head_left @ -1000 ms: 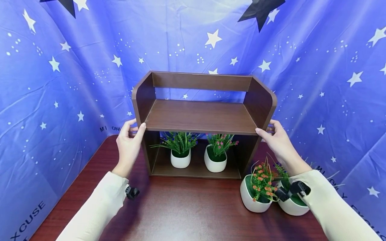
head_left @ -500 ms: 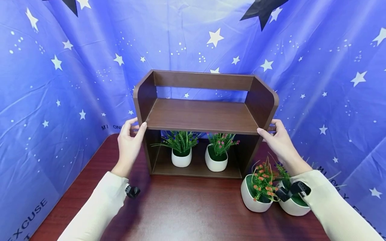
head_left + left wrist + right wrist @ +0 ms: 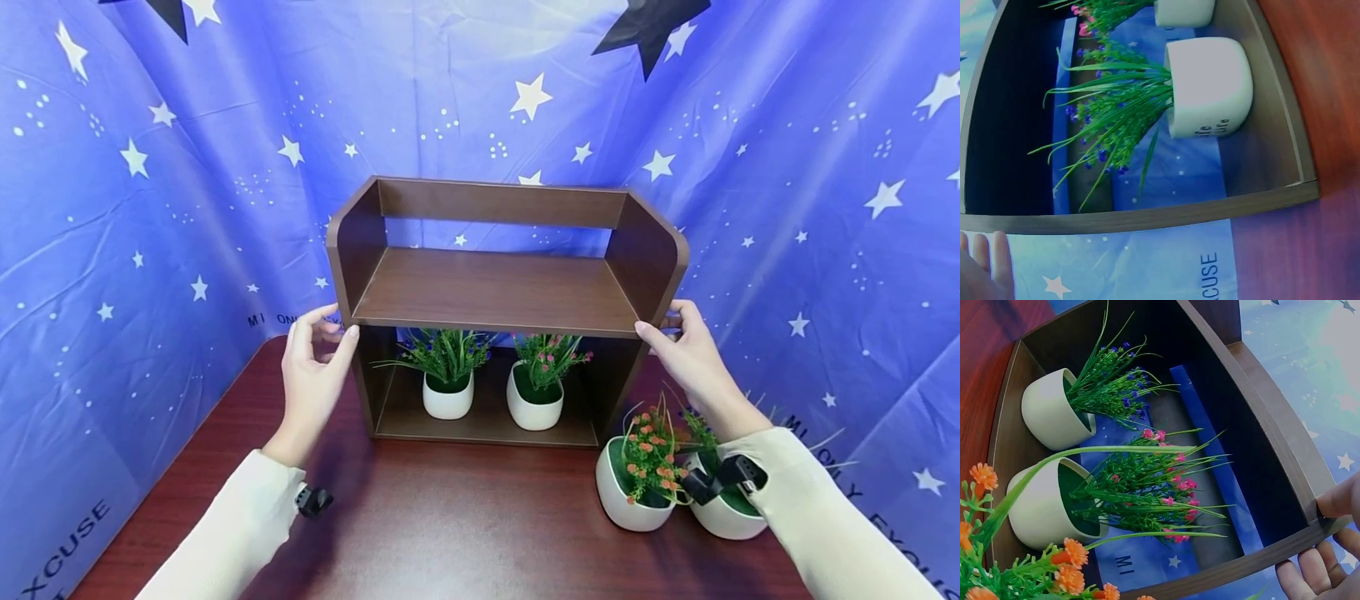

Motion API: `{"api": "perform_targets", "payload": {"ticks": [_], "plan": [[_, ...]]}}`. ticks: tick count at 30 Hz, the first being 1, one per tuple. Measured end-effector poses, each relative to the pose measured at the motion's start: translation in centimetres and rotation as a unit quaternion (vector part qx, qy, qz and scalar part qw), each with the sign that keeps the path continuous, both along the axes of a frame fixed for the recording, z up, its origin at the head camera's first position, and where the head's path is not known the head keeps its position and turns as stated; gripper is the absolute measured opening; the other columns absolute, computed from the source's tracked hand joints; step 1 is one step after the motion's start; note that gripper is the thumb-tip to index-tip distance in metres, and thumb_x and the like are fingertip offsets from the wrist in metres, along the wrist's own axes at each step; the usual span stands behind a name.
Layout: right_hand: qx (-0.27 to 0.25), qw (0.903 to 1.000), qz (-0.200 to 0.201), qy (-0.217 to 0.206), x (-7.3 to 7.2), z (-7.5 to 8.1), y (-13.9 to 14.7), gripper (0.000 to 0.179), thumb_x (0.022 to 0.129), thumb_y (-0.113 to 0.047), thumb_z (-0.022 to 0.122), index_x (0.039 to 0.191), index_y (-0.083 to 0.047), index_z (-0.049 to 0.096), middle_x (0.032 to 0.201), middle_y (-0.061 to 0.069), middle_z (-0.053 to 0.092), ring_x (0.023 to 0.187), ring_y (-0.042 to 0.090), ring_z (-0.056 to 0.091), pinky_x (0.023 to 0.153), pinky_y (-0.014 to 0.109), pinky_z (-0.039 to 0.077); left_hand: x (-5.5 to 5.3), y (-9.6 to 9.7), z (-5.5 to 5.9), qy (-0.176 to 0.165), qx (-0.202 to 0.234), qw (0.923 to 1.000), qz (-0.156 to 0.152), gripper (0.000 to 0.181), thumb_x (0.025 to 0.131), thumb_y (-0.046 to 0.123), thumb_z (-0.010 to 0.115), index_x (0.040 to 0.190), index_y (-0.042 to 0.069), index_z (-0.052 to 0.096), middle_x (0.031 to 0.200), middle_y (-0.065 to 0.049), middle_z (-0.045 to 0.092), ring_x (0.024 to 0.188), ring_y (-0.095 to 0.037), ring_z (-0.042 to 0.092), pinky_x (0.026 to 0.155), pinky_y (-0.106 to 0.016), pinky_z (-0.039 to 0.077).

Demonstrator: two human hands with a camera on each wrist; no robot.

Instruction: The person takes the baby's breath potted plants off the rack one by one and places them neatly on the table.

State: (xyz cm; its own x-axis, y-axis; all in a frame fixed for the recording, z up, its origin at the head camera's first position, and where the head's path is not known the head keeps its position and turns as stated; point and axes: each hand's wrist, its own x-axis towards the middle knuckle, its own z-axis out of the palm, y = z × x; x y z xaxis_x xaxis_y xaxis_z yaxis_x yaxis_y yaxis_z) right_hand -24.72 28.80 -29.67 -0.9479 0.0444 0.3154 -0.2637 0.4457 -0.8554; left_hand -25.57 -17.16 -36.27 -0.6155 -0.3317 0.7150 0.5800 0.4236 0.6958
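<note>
A brown two-tier wooden shelf [image 3: 495,287] stands on the table. My left hand [image 3: 311,396] is at its left side panel, fingers extended along the outer face and thumb tip near the front edge. In the left wrist view the left fingers [image 3: 1001,265] look straight, just outside the panel. At the opposite side my right hand [image 3: 693,358] grips the right panel, thumb on the front edge and fingers outside. On the lower tier sit a blue-flowered potted plant [image 3: 448,398] and a pink-flowered potted plant [image 3: 536,404], both in white pots.
An orange-flowered potted plant [image 3: 637,500] stands on the dark red table [image 3: 450,517], right of the shelf. Beside it, another white-potted plant [image 3: 723,517] is partly covered by my right wrist. A blue starry curtain [image 3: 450,100] hangs behind and along both sides.
My left hand has shifted slightly down and left, its thumb slipping lower on the panel edge. The right hand keeps its place; the shelf and plants have not visibly moved.
</note>
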Motion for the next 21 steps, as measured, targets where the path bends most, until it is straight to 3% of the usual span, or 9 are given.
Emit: {"api": "perform_targets", "payload": {"ticks": [4, 8, 10, 21], "plan": [[-0.006, 1.0000, 0.002, 0.000, -0.1, -0.1, 0.0, 0.050, 0.102, -0.023, 0.057, 0.139, 0.000, 0.032, 0.117, 0.013, 0.044, 0.091, 0.011, 0.053, 0.076, 0.020, 0.052, 1.1, 0.4, 0.1, 0.042, 0.002, 0.9989, -0.022, 0.030, 0.088, -0.004, 0.072, 0.118, -0.002, 0.066, 0.094, -0.015, 0.057, 0.084, -0.004, 0.057, 0.064, -0.012, 0.048], [-0.006, 1.0000, 0.002, 0.000, 0.0, -0.1, 0.0, 0.051, 0.102, -0.024, 0.057, 0.139, 0.001, 0.032, 0.120, 0.014, 0.045, 0.092, 0.010, 0.053, 0.077, 0.020, 0.052, 2.5, 1.3, 0.8, 0.057, -0.014, 0.9958, -0.070, 0.023, 0.086, -0.012, 0.069, 0.109, -0.010, 0.066, 0.087, -0.019, 0.058, 0.079, -0.005, 0.057, 0.062, -0.013, 0.047], [-0.006, 1.0000, 0.000, -0.001, 0.0, -0.1, 0.0, 0.051, 0.102, -0.024, 0.057, 0.139, 0.001, 0.032, 0.120, 0.014, 0.045, 0.093, 0.010, 0.054, 0.077, 0.021, 0.052, 3.0, 1.8, 1.1, 0.050, -0.031, 0.9943, -0.090, 0.021, 0.085, -0.012, 0.069, 0.107, -0.010, 0.066, 0.085, -0.018, 0.060, 0.078, -0.005, 0.057, 0.061, -0.014, 0.047], [-0.009, 0.9999, -0.001, -0.006, 0.0, 0.0, 0.0, 0.050, 0.102, -0.023, 0.058, 0.139, 0.000, 0.034, 0.121, 0.013, 0.045, 0.094, 0.011, 0.054, 0.078, 0.020, 0.053, 3.1, 3.6, -0.6, -0.033, -0.075, 0.9840, -0.159, 0.023, 0.087, -0.005, 0.073, 0.109, -0.002, 0.068, 0.090, -0.009, 0.064, 0.081, -0.010, 0.061, 0.059, -0.022, 0.051]]}}
